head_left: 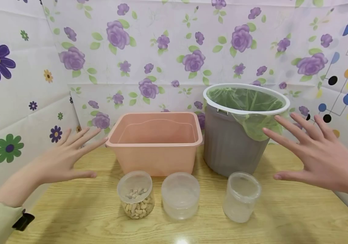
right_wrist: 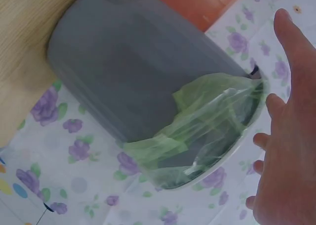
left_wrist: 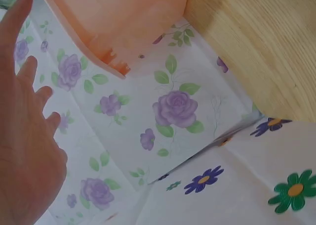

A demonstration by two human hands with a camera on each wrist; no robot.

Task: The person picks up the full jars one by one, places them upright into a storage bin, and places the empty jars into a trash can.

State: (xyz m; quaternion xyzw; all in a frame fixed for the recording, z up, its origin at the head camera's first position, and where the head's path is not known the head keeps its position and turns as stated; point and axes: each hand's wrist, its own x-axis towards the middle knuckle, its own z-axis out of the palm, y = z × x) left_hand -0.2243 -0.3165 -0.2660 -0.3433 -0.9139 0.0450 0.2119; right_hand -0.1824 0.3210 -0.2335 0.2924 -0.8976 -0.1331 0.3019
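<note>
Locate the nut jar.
In the head view, the nut jar stands left of centre on the table, in front of the pink basin, beside the middle container.

Left hand (left_wrist: 32,146), pink tub (left_wrist: 121,17) at top, floral cloth (left_wrist: 131,131) behind

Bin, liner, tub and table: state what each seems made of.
Bin: probably plastic, dull grey and evenly coloured. Liner: thin plastic film, pale green, translucent and crinkled. Tub: likely pink moulded plastic, smooth, its corners rounded. Table: wood or laminate; grain shows under a glossy glare, so I can't tell which.
</note>
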